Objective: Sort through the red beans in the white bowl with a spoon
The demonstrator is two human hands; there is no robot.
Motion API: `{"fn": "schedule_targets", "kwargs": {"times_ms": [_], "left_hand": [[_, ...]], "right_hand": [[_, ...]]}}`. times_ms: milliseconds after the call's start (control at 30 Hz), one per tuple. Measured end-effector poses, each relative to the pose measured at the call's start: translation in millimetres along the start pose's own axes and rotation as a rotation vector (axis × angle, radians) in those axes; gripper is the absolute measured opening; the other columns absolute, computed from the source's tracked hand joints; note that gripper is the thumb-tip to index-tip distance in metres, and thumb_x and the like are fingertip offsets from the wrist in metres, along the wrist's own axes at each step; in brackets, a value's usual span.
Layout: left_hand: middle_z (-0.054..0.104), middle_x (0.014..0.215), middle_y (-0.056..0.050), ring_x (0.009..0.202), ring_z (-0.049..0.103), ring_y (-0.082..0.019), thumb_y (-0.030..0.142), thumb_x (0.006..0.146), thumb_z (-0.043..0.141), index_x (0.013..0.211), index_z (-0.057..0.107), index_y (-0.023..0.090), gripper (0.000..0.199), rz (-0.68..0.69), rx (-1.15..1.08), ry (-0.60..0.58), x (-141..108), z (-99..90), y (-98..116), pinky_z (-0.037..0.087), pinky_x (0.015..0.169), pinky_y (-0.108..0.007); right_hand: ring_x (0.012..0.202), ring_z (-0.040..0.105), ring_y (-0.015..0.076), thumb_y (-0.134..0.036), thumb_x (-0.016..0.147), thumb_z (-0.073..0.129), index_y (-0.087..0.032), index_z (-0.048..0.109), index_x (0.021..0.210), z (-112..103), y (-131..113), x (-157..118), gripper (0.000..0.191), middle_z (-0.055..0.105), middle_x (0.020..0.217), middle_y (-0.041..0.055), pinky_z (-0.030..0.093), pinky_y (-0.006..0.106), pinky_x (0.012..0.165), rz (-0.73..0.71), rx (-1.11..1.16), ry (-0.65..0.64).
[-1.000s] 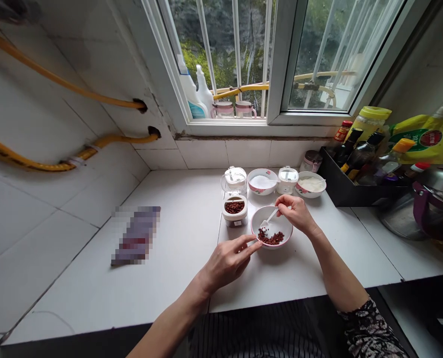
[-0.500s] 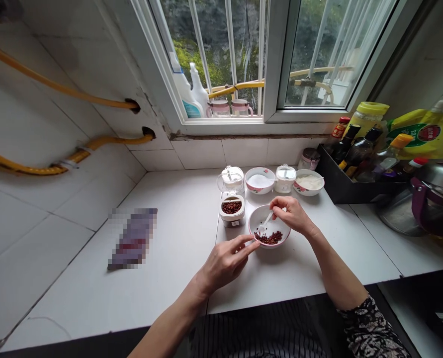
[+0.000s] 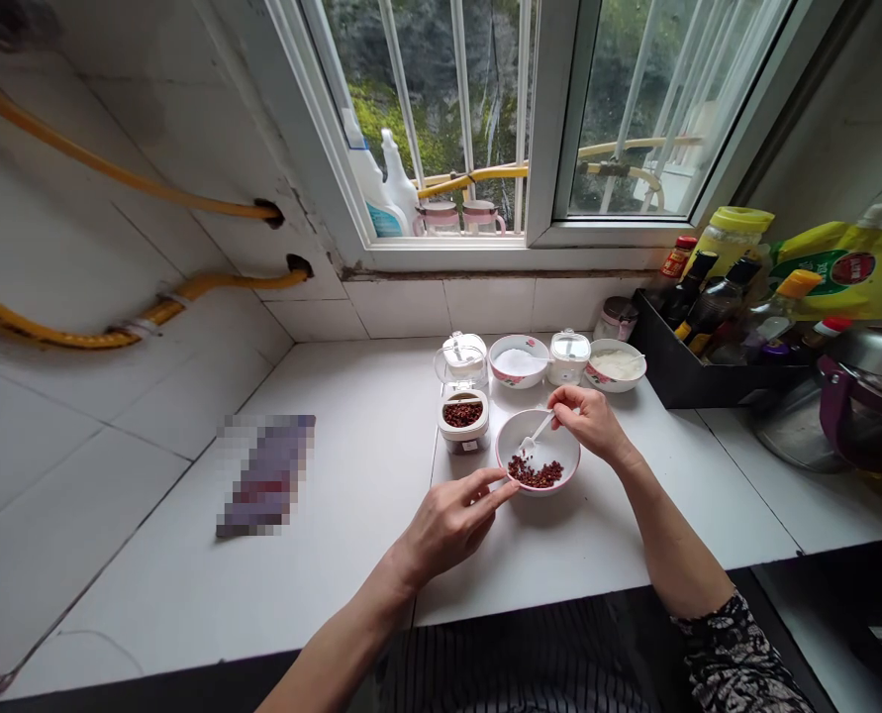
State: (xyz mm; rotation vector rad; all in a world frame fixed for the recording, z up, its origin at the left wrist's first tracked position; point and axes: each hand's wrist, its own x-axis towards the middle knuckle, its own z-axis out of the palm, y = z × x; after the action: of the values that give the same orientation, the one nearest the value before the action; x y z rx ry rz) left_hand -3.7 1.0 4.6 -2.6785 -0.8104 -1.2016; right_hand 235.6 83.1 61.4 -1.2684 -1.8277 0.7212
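Dark red peppercorns lie in the lower part of a white bowl with a pink rim. My right hand pinches the handle of a small white spoon, whose tip is inside the bowl at the left, just above the peppercorns. My left hand has its fingers apart, with fingertips touching the bowl's lower left rim. Just left of the bowl stands an open jar holding more of the same peppercorns.
Behind are a lidded jar, a bowl of white grains, another white-lidded jar and a bowl of pale powder. Rightward are a black bottle box and a steel pot. A blurred purple packet lies left.
My right hand has moved slightly right and up, drawing the spoon a little away from the bowl's left side. My left hand stays at the rim.
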Motion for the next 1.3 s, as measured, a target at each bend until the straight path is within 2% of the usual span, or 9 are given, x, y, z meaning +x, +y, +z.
{"fn": "schedule_targets", "kwargs": {"times_ms": [133,267,367,500,700,900,1100,1233,1300], "left_hand": [[0.067,0.110,-0.009,0.072,0.067,-0.009,0.006,0.094,0.044,0.128,0.059,0.021,0.040,-0.001,0.005,-0.001,0,-0.2,1,0.058,0.064,-0.020],[0.067,0.110,-0.009,0.072,0.067,-0.009,0.006,0.093,0.045,0.124,0.060,0.020,0.037,-0.003,-0.001,0.000,1,-0.2,1,0.057,0.063,-0.020],[0.068,0.109,-0.009,0.071,0.067,-0.009,0.005,0.094,0.045,0.122,0.060,0.019,0.035,0.002,-0.002,0.005,2,-0.2,0,0.057,0.062,-0.021],[0.067,0.110,-0.009,0.071,0.066,-0.009,0.004,0.092,0.045,0.121,0.060,0.019,0.036,0.008,0.000,0.006,1,-0.6,0,0.057,0.063,-0.021],[0.067,0.109,-0.009,0.071,0.067,-0.010,0.005,0.093,0.045,0.120,0.061,0.018,0.034,0.012,-0.003,0.019,2,-0.9,1,0.056,0.062,-0.021],[0.067,0.110,-0.010,0.071,0.066,-0.009,0.004,0.093,0.045,0.119,0.061,0.017,0.034,0.014,-0.010,0.017,3,-0.8,1,0.056,0.061,-0.020],[0.067,0.111,-0.010,0.074,0.067,-0.010,0.003,0.092,0.046,0.120,0.062,0.017,0.036,0.013,-0.008,0.007,1,-1.0,0,0.056,0.063,-0.020],[0.067,0.110,-0.010,0.073,0.067,-0.010,0.004,0.092,0.045,0.119,0.062,0.017,0.034,0.017,0.000,0.012,1,-0.6,0,0.056,0.062,-0.021],[0.067,0.110,-0.010,0.072,0.067,-0.010,0.004,0.092,0.045,0.119,0.062,0.017,0.034,0.015,-0.001,0.013,2,-0.5,0,0.056,0.062,-0.021]], "right_hand": [[0.061,0.061,0.0156,-0.013,0.077,0.050,-0.021,0.062,0.073,3,3,-1,0.016,0.068,0.057,-0.0020,0.041,0.041,0.097,-0.198,-0.265,0.041],[0.056,0.057,0.0130,-0.009,0.078,0.049,-0.021,0.063,0.075,11,2,-4,0.019,0.068,0.058,-0.0032,0.042,0.038,0.094,-0.235,-0.252,-0.034],[0.060,0.060,0.0145,-0.010,0.077,0.049,-0.021,0.062,0.072,16,-1,-5,0.017,0.069,0.058,-0.0024,0.047,0.033,0.083,-0.175,-0.150,-0.063],[0.058,0.064,0.0147,-0.016,0.076,0.049,-0.020,0.060,0.072,16,-4,-5,0.013,0.066,0.059,-0.0021,0.048,0.026,0.062,-0.005,0.101,-0.102],[0.055,0.062,0.0141,-0.023,0.072,0.053,-0.019,0.061,0.072,13,-3,-2,0.009,0.065,0.055,-0.0019,0.051,0.027,0.062,0.139,0.348,-0.133],[0.055,0.061,0.0140,-0.026,0.069,0.056,-0.018,0.062,0.072,9,-1,1,0.010,0.064,0.055,-0.0015,0.050,0.028,0.062,0.166,0.418,-0.108],[0.058,0.064,0.0155,-0.023,0.075,0.053,-0.019,0.061,0.073,5,0,0,0.009,0.066,0.058,-0.0006,0.049,0.029,0.065,0.082,0.219,-0.088],[0.057,0.059,0.0139,-0.011,0.078,0.049,-0.021,0.061,0.073,8,0,-3,0.015,0.067,0.057,-0.0021,0.044,0.038,0.091,-0.161,-0.173,-0.020],[0.054,0.056,0.0126,-0.008,0.079,0.049,-0.021,0.061,0.074,11,-1,-4,0.018,0.067,0.057,-0.0030,0.040,0.040,0.097,-0.218,-0.249,-0.045]]}}
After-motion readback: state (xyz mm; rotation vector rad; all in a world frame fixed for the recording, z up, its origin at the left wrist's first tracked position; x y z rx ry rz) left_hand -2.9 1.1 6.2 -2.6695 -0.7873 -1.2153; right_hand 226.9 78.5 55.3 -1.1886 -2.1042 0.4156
